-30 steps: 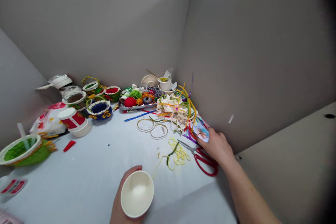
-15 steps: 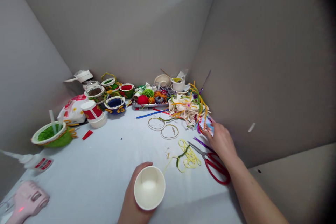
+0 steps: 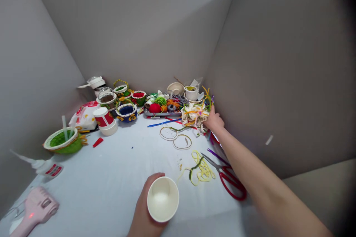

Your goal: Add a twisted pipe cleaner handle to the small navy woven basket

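A white paper cup (image 3: 163, 199), its mouth facing me, is held by my left hand (image 3: 147, 207) low in the middle of the view. My right hand (image 3: 214, 120) reaches far out to the pile of cream and coloured yarn pieces (image 3: 191, 114) at the back right. Its fingers are at the pile's right side, partly hidden, so I cannot tell whether they grip anything. Beneath that forearm lie red-handled scissors (image 3: 232, 183). Beside them rests a loose tangle of yellow yarn (image 3: 204, 170) with a short dark green strand.
Yarn balls fill a metal tray (image 3: 164, 114) at the back. Several yarn-wrapped baskets (image 3: 127, 113) stand at the back left, near a red-and-white cup (image 3: 103, 117). At left are a green basket (image 3: 62, 148), a glue bottle (image 3: 48, 168) and a pink glue gun (image 3: 39, 207). Grey walls enclose the table.
My right hand has moved farther away, from beside the phone-like picture to the yarn pile's right side. The left hand keeps holding the cup. The view has shifted slightly.
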### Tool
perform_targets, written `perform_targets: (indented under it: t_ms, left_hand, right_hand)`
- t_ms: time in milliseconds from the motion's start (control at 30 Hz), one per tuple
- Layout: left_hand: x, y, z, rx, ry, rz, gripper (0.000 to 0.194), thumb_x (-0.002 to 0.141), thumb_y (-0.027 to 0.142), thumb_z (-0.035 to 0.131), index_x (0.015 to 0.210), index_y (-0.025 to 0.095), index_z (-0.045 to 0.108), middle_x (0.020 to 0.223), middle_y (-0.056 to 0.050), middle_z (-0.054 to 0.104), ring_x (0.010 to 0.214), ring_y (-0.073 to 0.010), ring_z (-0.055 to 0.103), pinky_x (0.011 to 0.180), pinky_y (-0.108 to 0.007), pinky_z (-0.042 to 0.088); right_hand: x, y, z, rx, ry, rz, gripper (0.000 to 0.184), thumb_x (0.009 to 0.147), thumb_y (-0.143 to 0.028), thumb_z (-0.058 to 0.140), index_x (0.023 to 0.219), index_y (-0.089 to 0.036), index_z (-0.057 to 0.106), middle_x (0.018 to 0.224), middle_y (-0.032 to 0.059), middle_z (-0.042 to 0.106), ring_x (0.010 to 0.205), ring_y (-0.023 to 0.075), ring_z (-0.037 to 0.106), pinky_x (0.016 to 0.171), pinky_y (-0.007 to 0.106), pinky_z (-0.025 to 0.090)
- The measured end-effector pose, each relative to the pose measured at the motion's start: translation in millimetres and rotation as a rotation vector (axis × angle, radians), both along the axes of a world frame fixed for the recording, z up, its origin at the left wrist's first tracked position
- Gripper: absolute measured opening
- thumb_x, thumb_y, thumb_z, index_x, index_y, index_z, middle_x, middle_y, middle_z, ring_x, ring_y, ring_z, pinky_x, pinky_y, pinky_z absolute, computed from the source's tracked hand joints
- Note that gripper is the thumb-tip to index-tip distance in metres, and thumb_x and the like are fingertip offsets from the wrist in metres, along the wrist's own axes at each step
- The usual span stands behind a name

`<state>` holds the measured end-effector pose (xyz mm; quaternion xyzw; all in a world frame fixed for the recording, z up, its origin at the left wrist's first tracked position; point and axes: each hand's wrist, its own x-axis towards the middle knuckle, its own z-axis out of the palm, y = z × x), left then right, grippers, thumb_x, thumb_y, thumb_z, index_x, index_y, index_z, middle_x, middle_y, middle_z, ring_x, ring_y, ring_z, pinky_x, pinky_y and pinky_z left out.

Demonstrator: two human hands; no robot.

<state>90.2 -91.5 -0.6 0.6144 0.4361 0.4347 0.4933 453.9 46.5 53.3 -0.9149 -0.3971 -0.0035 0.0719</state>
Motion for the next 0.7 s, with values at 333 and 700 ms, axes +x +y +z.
perform_targets:
  t_ms: [333,700]
  left_hand:
    - [-1.2,-0.7,4.2,0.011,-0.003,-0.064,0.064,0.058,0.026,0.073,0.119,0.021,0.053,0.12,-0.013,0.061,0.108,-0.0325,0.06,0.096,-0.048,0.045]
    - [-3.2,-1.5,16.1,0.046,0.019,-0.06,0.062,0.063,0.021,0.07,0.121,0.02,0.049,0.119,-0.012,0.06,0.107,-0.0296,0.06,0.095,-0.045,0.047]
  right_hand:
    - [25.0,11.3,60.0,-0.107,-0.079,0.038,0.046,0.085,-0.021,0.053,0.129,-0.008,0.043,0.108,0.0256,0.062,0.102,0.0322,0.061,0.08,0.042,0.045]
    - [0.5,-75.4,52.8,-0.204,-0.045,0.116,0.091,0.069,-0.043,0.073,0.144,-0.021,0.026,0.124,0.0249,0.052,0.107,0.0408,0.056,0.076,0.045,0.045]
